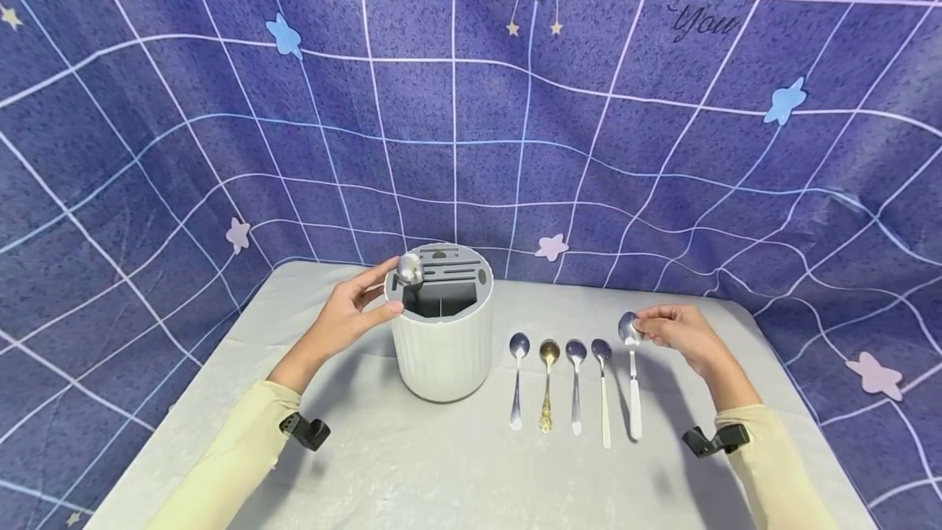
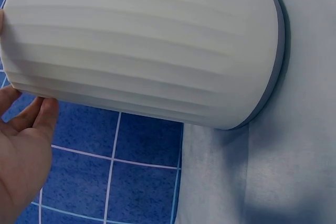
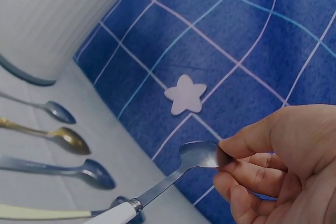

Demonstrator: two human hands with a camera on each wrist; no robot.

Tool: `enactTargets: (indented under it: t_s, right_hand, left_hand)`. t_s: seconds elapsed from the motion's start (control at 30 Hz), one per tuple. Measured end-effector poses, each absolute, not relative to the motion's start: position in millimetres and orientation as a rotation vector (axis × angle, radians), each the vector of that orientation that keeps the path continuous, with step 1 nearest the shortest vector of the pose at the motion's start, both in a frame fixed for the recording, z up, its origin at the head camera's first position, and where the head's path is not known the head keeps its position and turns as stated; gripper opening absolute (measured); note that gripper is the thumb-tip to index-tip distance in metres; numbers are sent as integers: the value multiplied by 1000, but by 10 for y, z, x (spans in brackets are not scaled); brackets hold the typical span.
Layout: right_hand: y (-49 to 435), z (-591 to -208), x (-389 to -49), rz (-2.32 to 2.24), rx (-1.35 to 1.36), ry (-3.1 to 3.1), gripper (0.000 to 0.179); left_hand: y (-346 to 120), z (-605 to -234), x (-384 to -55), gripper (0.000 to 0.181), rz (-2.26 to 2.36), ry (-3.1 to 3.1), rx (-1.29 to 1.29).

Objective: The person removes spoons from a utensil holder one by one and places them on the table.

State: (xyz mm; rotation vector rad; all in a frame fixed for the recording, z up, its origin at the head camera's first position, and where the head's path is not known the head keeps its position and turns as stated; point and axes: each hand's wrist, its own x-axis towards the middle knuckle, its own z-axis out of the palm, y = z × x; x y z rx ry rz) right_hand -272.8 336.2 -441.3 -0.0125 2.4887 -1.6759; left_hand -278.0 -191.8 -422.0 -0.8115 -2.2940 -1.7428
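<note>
My right hand (image 1: 680, 331) pinches the bowl of a white-handled spoon (image 1: 635, 399) between thumb and fingers. The right wrist view shows the thumb at the bowl's tip, with the handle pointing down to the lower left. My left hand (image 1: 346, 313) holds the upper left side of a white ribbed utensil holder (image 1: 441, 358), its thumb in front and its fingers curved toward the back of the rim. Fingertips (image 2: 48, 106) press on the ribbed wall in the left wrist view. One spoon (image 1: 410, 269) stands in the holder bowl up, its handle hidden inside.
Left of the held spoon, several spoons lie in a row, bowls away from me: a silver one (image 1: 518, 346), a gold one (image 1: 549, 350), another silver one (image 1: 576, 352) and a cream-handled one (image 1: 605, 399). A blue gridded curtain (image 1: 471, 162) hangs behind the pale-covered table (image 1: 412, 464).
</note>
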Motion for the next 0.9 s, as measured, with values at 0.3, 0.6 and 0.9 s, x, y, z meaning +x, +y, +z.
enactTargets:
  t_s: [0.3,0.6,0.9]
  right_hand:
    - [3388,-4566,-2691,-1701,30,2467,37]
    - [3438,-4736,-2699,-1776,129,2437,32]
    - [3478,-4894,-2731,-1962,214,2238,8]
  left_hand:
    - [-1908,-4207,-2773,68,-1751,-2293,-810]
    - [-1900,-4212,-2765,68,-1764,-2273,-814]
    - [-1900,-4203,-2756,68,-1763,-2276,-816]
